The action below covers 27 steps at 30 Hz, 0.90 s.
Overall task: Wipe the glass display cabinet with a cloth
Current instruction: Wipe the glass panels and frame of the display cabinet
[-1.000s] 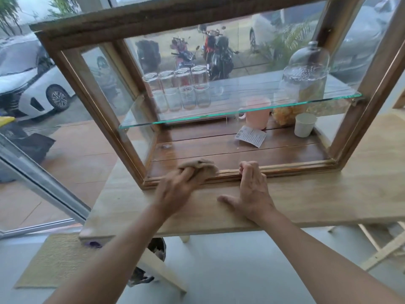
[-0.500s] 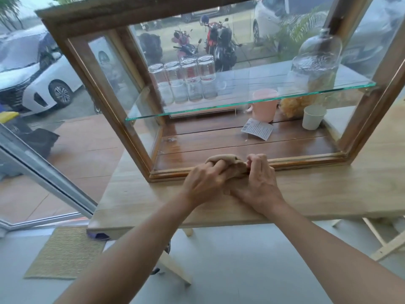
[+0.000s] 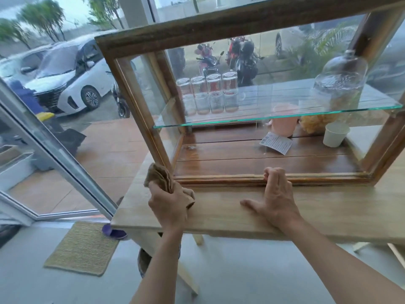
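A wood-framed glass display cabinet point(image 3: 140, 110) stands on a pale wooden table point(image 3: 230, 213). My left hand point(image 3: 168, 205) grips a bunched tan cloth point(image 3: 158, 177) and holds it against the cabinet's lower left front corner. My right hand point(image 3: 275, 196) rests on the table with the thumb spread out flat, and its fingers curl over the cabinet's bottom front rail. Inside, a glass shelf point(image 3: 219, 121) carries several upturned drinking glasses point(image 3: 207, 95) and a clear glass dome point(image 3: 341, 82).
On the cabinet floor lie a pink cup point(image 3: 283, 126), a white cup point(image 3: 335, 134), a paper slip point(image 3: 276, 142) and some crackers point(image 3: 313, 123). A sliding glass door frame point(image 3: 57, 154) slants at the left. A woven mat point(image 3: 83, 249) lies on the floor below.
My left hand has carried the cloth left along the bottom rail, from beside my right hand to the cabinet's left corner. My right hand stayed on the rail.
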Available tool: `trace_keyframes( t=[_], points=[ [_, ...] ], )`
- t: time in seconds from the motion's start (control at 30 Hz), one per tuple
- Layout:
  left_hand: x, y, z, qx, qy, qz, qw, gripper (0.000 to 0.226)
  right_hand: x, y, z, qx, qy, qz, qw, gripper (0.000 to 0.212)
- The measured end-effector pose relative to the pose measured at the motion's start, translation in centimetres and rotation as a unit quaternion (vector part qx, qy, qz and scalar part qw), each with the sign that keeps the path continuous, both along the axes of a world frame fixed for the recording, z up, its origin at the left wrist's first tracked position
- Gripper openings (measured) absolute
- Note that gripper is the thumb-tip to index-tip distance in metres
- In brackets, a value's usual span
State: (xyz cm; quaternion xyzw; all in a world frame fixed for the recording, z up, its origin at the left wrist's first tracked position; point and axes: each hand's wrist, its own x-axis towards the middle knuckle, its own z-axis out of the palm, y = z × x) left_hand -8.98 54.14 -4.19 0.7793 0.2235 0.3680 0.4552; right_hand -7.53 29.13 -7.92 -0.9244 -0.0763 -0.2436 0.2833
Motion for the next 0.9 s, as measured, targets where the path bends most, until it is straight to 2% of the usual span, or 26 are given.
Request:
trace_keyframes(
  t=[0.07,0.13,0.2,0.33,0.4,0.47,0.5,0.57,0.7,0.77,0.83,0.9],
  points=[
    [1.4,-2.2,-0.1,-0.109,0.103,-0.003,0.989,0.016,-0.1,0.0,0.1,-0.001,-0.002,0.002,1.0,0.104],
    [2.9,-4.5,0.0,-0.172,0.145,-0.03,0.974,0.023,-0.2,0.0,0.1,-0.002,0.0,0.003,1.0,0.104],
    [3.6,-6.4,0.3,-0.195,0.114,-0.04,0.973,0.03,-0.1,0.0,0.0,-0.003,0.004,0.003,1.0,0.104],
    [3.7,-5.1,0.4,-0.133,-0.028,-0.011,0.991,0.035,0.2,-0.1,-0.3,-0.001,-0.005,0.003,1.0,0.103],
    [4.5,-4.0,0.5,-0.209,-0.039,0.06,0.975,0.037,0.3,-0.1,-0.4,-0.001,-0.008,0.002,1.0,0.102],
    [4.8,-4.4,0.7,-0.284,-0.006,0.086,0.955,0.044,0.3,0.0,-0.5,0.002,-0.012,0.0,1.0,0.103],
    [4.7,-5.2,0.9,-0.283,0.007,0.067,0.957,0.045,0.3,0.0,-0.5,0.004,-0.014,-0.001,1.0,0.103],
    [4.5,-6.9,1.2,-0.226,0.004,0.028,0.974,0.043,0.3,0.0,-0.4,0.009,-0.012,-0.001,1.0,0.101],
    [4.6,-6.2,2.2,-0.099,-0.064,-0.01,0.993,0.044,0.3,0.1,-0.3,0.004,-0.02,0.001,1.0,0.1],
    [4.6,-5.2,1.6,-0.122,-0.056,0.024,0.991,0.045,0.3,0.1,-0.3,0.002,-0.023,0.0,1.0,0.099],
    [3.7,-6.0,0.9,-0.192,0.01,0.02,0.981,0.048,0.2,0.2,-0.3,-0.002,-0.028,0.002,1.0,0.1],
    [3.2,-8.9,1.0,-0.152,0.011,-0.038,0.988,0.043,0.2,0.2,-0.2,-0.005,-0.028,0.0,1.0,0.101]
  ],
)
